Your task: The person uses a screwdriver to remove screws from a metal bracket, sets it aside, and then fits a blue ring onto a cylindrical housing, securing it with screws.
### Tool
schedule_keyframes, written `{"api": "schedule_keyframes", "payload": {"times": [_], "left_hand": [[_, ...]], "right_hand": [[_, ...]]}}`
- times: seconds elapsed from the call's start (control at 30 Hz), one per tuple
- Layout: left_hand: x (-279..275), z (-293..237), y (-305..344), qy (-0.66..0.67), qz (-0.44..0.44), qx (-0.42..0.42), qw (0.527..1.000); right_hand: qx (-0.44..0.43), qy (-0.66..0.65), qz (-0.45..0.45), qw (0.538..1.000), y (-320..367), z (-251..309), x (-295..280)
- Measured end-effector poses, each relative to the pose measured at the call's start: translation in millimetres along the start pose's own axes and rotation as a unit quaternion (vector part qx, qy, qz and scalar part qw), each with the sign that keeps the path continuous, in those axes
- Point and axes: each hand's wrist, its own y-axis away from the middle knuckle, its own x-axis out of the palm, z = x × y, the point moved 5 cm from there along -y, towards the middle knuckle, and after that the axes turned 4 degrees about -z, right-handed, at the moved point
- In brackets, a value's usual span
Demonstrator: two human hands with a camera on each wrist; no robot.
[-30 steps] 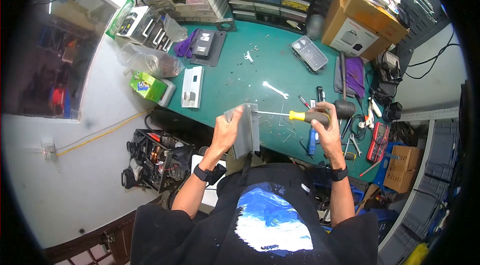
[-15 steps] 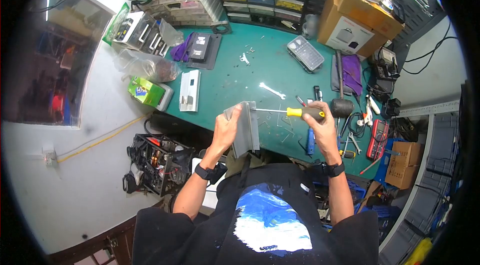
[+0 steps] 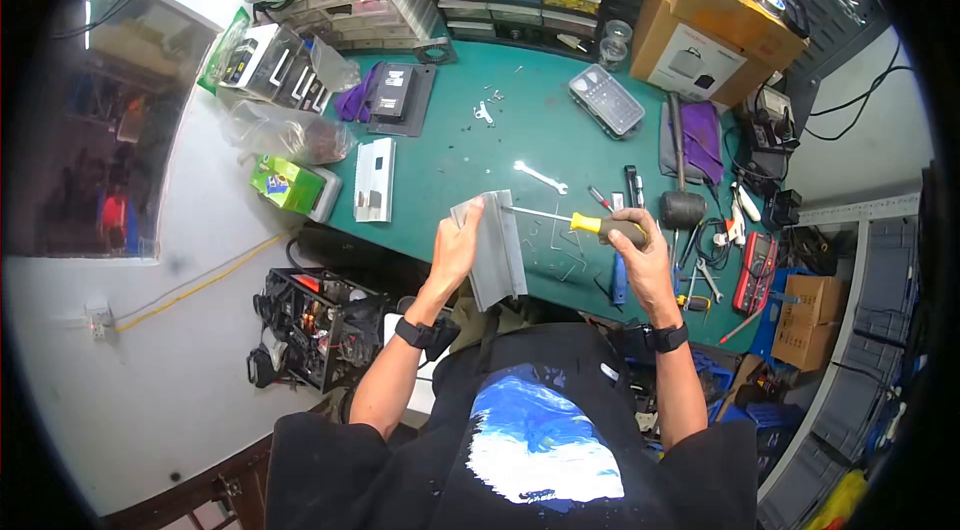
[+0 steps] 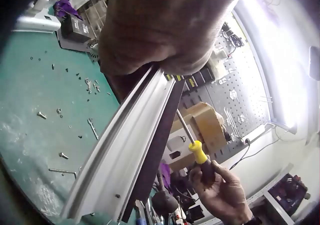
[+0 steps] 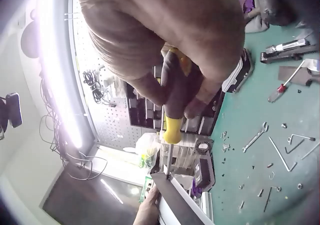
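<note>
In the head view my left hand grips the upper left edge of a long grey metal channel, held upright in front of the body over the bench's near edge. My right hand holds a screwdriver by its dark and yellow handle, with the shaft pointing left at the channel's upper end. From the right wrist, the screwdriver's shaft meets the channel's dark end face, and the tip is hidden there. The left wrist view shows the ridged inner side of the channel.
On the green bench lie an open-end wrench, hex keys and small screws. A rubber mallet, a red multimeter and other tools are at the right. A clear parts case and a cardboard box stand behind.
The channel has turned a little, so more of its ridged face shows. The right hand and screwdriver have shifted slightly left, the shaft tilting down more toward the handle.
</note>
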Motion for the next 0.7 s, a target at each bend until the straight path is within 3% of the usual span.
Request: {"api": "schedule_keyframes", "payload": {"times": [0.17,0.37,0.43,0.6,0.63,0.7], "left_hand": [[-0.5,20.3,-4.1,-0.03,0.042,-0.043,0.998],[0.4,26.6,-11.3,-0.042,0.008,-0.051,0.998],[-1.1,42.3,-17.6,0.012,-0.013,-0.089,0.996],[-3.5,65.7,-24.9,0.05,0.002,-0.172,0.984],[-2.1,65.4,-23.0,0.05,0.005,-0.173,0.984],[3.5,63.6,-15.4,0.215,0.012,-0.203,0.955]], "right_hand": [[0.001,-0.019,0.001,1.0,1.7,2.3,-1.1],[0.009,-0.075,-0.027,0.997,1.4,-10.7,-13.5],[0.017,-0.112,-0.039,0.993,-1.0,-23.0,-21.6],[0.036,0.133,-0.138,0.981,-3.1,-55.1,-43.7],[0.037,0.135,-0.14,0.98,-3.4,-63.1,-47.0],[0.018,0.198,-0.15,0.968,-3.0,-68.1,-52.0]]}}
